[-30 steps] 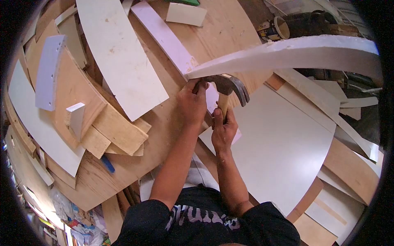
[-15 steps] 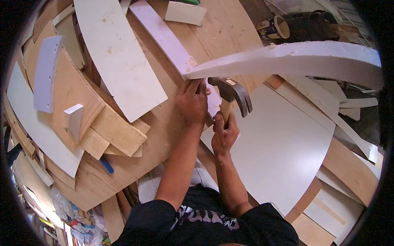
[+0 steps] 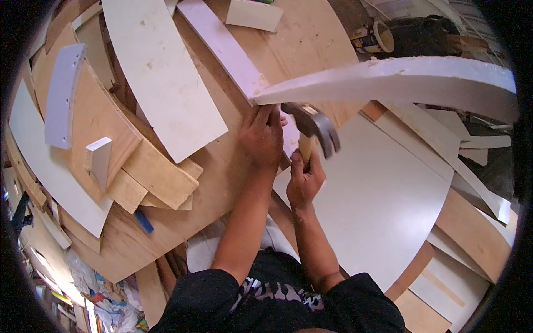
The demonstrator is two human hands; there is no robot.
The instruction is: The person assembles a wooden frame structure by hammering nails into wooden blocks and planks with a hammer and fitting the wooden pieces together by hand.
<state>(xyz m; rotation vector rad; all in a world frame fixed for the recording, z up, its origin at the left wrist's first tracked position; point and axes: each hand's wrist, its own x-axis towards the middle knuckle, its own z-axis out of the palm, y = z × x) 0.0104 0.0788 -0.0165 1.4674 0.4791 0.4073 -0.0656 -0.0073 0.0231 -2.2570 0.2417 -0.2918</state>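
The person wears a black T-shirt (image 3: 338, 313) of soft, plain cloth with short, loose sleeves. The left sleeve (image 3: 208, 288) and the right sleeve (image 3: 363, 297) are black like the body of the shirt, and each has a plain, wide opening from which a bare forearm comes out. Across the chest runs a band of large printed lettering (image 3: 288, 294) in pale grey with darker patches inside the letters; folds distort it, so the word cannot be read. Past the shirt's lower edge, pale grey cloth (image 3: 204, 252) covers the lap, apparently trousers or shorts, with soft creases. Both hands are bare.
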